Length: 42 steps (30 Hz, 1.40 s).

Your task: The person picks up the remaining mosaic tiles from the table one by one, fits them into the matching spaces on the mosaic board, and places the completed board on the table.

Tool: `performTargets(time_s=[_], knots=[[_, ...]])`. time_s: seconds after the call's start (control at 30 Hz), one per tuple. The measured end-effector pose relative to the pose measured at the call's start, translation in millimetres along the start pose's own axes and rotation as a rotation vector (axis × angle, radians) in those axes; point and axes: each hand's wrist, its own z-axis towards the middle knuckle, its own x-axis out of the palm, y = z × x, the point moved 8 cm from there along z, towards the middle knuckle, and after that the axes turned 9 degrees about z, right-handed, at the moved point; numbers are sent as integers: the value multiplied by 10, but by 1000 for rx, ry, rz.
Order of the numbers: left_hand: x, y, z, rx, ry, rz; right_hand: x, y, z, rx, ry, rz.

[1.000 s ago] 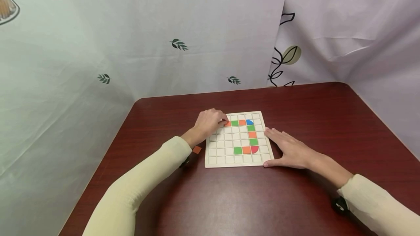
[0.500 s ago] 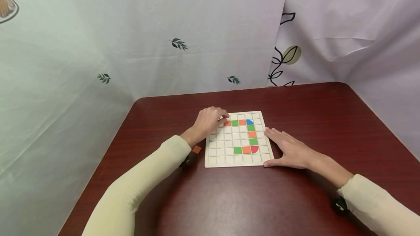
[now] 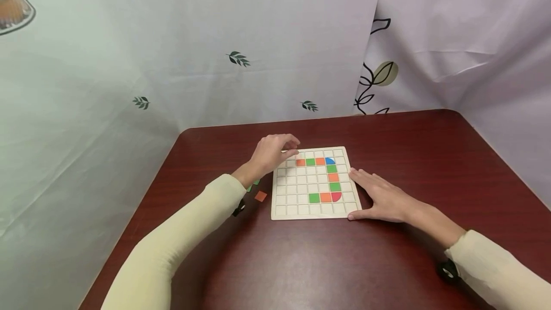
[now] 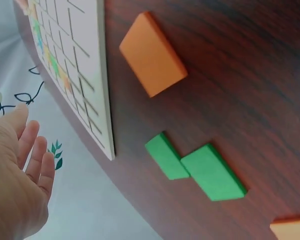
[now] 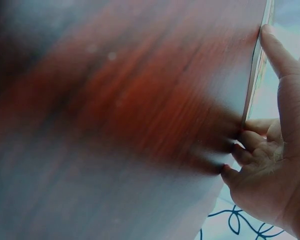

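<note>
On the table lies a pale wooden grid board. Square orange and green tiles form a hooked line on it, with a blue rounded tile and a red rounded tile at the corners. Over the board's far left corner hovers my left hand, fingers loosely bent and holding nothing. My right hand rests at the board's right edge, thumb and fingers spread and touching it. In the left wrist view, an orange tile and two green tiles, one smaller-looking, lie beside the board.
Another light orange piece shows at the lower corner of the left wrist view. The dark red wooden table extends around the board. Behind it hangs a pale curtain with leaf prints.
My left hand has lifted off the orange tile in the upper row and drawn back and up, its fingers opening. Green tiles now show beside the left wrist. The right hand stays put.
</note>
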Motion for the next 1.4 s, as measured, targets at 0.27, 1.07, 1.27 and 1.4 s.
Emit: performTargets(time_s=[0.27,1.07,1.27,1.4], knots=[[-181,63,-47,-10,-30,-102,-7,14,-2,-4,-3,-3],[-456,340,-322,-105,-99,-409,-20,9,-12,-6,-4,0],[-481,442,-438,-135,-103,-412,-18,7,-11,-9,-1,-4],[-490,513,-523,-155,-110,-408,-13,11,-10,-8,2,2]])
